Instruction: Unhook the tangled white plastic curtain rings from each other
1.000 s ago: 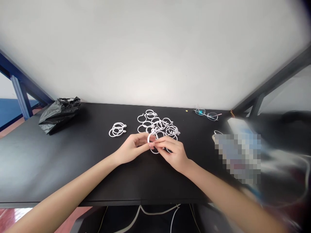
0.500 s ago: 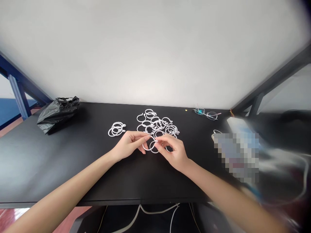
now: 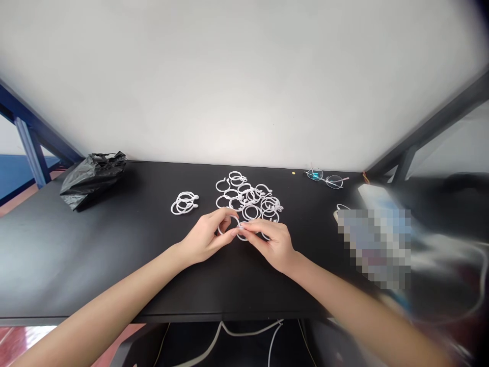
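thumb of the left hand (image 3: 206,235) moved in toward the right hand (image 3: 274,242), left fingers loosely curled, right ones pinched nearly closed, both holding one white ring (image 3: 237,218), over the near edge of the ring pile (image 3: 250,196), black table (image 3: 225,285) beneath

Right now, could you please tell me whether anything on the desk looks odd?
A tiny yellow speck near the wall, between the white rings and the glasses, looks stray: it lies alone on the black desk and is too small to identify.
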Demonstrator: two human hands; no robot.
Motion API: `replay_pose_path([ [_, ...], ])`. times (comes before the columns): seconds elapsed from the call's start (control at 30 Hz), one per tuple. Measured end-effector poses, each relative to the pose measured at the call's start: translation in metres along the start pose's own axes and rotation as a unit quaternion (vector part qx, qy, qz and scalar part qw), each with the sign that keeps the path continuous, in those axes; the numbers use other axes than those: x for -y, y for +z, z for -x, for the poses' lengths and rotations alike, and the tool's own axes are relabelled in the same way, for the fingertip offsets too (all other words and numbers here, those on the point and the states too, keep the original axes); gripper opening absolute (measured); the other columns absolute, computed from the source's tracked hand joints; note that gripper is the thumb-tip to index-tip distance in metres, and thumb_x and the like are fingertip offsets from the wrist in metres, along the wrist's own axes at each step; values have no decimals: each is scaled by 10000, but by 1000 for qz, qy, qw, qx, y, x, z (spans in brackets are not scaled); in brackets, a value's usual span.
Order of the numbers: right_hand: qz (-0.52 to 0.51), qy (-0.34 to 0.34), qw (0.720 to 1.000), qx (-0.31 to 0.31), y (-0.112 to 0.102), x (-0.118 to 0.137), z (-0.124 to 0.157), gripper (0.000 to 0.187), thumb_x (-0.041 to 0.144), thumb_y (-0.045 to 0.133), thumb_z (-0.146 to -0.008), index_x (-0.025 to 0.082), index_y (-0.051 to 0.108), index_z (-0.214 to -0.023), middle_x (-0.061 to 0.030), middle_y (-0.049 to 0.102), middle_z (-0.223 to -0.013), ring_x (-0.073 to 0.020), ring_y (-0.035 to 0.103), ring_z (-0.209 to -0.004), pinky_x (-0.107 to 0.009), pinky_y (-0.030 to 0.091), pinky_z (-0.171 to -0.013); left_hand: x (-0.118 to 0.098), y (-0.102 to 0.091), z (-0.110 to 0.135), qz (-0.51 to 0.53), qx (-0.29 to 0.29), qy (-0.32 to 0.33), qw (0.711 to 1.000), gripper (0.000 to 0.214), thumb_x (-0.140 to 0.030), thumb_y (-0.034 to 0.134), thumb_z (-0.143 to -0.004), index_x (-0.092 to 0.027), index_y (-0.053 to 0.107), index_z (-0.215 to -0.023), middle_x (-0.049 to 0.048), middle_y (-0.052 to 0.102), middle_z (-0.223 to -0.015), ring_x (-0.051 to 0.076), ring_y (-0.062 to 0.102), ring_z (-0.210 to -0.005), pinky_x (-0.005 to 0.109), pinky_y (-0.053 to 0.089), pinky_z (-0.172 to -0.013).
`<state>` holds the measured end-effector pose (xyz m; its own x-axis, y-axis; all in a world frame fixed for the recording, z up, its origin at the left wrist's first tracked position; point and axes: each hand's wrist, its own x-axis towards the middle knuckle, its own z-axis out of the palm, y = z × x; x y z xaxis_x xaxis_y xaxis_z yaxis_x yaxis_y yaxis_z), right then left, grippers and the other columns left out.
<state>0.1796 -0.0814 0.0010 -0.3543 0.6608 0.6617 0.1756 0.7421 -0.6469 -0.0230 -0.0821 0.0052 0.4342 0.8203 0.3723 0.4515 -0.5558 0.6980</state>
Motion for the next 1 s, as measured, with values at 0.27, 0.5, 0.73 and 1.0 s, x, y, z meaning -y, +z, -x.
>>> replay_pose_path([
  [0.27,59,-8,993,106,-3,1,-1,150,229,480,-982,193,593,-891,-13,626,-741,-118,563,-618,-236,488,-586,1,0,0,-18,-12,10,1000,212,-348,420,-951,-170,535,-946,-60,400,-608,104,392,-530,217,379,-549],
  [0.5,60,-23,988,141,-3,2,0,191,243,413,-1007,213,498,-838,22,512,-676,-106,455,-559,-219,414,-531,-6,-1,1,-13,-12,13,1000,219,-359,421,-933,-175,536,-910,-64,386,-583,102,391,-515,213,371,-528],
  [0.73,27,-20,989,143,-3,4,2,194,248,395,-1010,224,478,-836,36,472,-646,-107,420,-528,-224,393,-515,-11,-1,0,-4,-16,15,1000,218,-363,432,-918,-177,538,-878,-72,366,-559,98,377,-498,212,363,-511],
  [1.0,20,1,992,124,-1,2,4,196,230,424,-994,219,475,-805,42,467,-639,-94,414,-515,-213,383,-499,-6,-1,1,-11,5,21,1000,241,-386,422,-943,-172,531,-935,-44,453,-613,114,444,-546,221,394,-535],
])
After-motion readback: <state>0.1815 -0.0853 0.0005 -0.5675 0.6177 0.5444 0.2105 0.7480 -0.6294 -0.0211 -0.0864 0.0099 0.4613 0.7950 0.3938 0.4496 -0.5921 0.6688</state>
